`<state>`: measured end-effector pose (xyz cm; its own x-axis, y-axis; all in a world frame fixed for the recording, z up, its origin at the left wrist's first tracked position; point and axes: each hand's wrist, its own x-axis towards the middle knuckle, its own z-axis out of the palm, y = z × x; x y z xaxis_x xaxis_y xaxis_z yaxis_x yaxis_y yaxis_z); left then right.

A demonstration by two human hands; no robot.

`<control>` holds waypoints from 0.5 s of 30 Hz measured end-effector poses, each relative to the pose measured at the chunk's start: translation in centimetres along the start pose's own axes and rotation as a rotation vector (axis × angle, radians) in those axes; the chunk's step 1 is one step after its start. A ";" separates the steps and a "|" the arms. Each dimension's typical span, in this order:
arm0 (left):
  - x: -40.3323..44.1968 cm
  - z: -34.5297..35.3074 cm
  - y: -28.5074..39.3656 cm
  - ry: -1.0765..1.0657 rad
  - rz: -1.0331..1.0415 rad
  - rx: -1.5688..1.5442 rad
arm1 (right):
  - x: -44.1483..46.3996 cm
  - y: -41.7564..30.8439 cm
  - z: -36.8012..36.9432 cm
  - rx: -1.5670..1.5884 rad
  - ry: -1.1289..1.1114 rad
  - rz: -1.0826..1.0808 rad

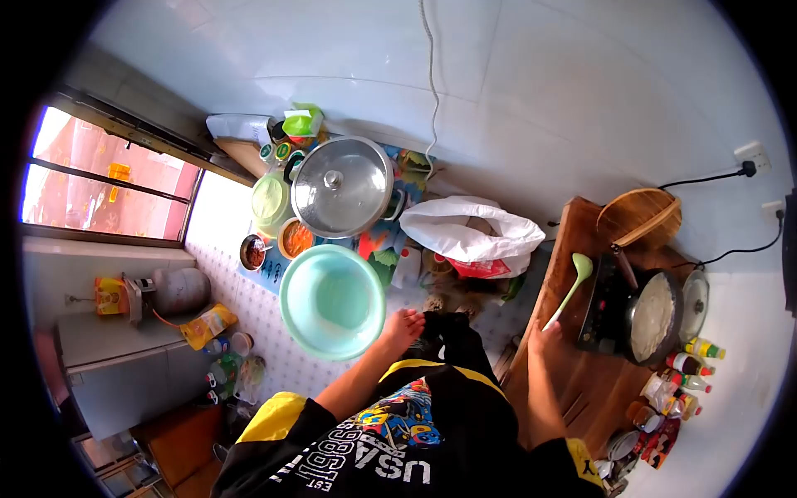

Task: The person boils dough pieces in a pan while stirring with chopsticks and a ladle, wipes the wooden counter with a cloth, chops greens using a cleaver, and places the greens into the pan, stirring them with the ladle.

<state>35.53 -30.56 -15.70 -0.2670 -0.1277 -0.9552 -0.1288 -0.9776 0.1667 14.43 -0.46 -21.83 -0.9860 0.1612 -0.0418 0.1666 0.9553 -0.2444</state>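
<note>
My right hand (544,336) is closed around the handle of a pale green ladle (581,267), whose bowl points away from me over the wooden counter (544,394). To its right, a dark frying pan (679,311) holds a whitish, flat layer of food (652,319). The pan rests by a black cooktop (599,311). My left hand (403,329) hangs beside the rim of a mint-green basin (290,324), fingers loosely extended and nothing visible in them. Whether it touches the rim I cannot tell. Nothing stands out inside the basin.
A large lidded pot (343,187) stands past the basin, near bowls of red food (295,238). A white plastic bag (473,232) sits between there and the counter. A woven basket (639,217), glass lid (696,303) and several bottles (689,363) surround the pan.
</note>
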 end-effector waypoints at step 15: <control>1.2 -11.9 -1.5 0.267 0.058 0.922 | -4.0 3.4 -15.2 0.491 -0.151 -0.169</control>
<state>46.77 -31.24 -20.01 -0.0849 -0.3165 -0.9448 -0.8528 -0.4673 0.2332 18.93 5.87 -7.78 -0.9940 -0.0569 -0.0929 0.0219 0.7310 -0.6821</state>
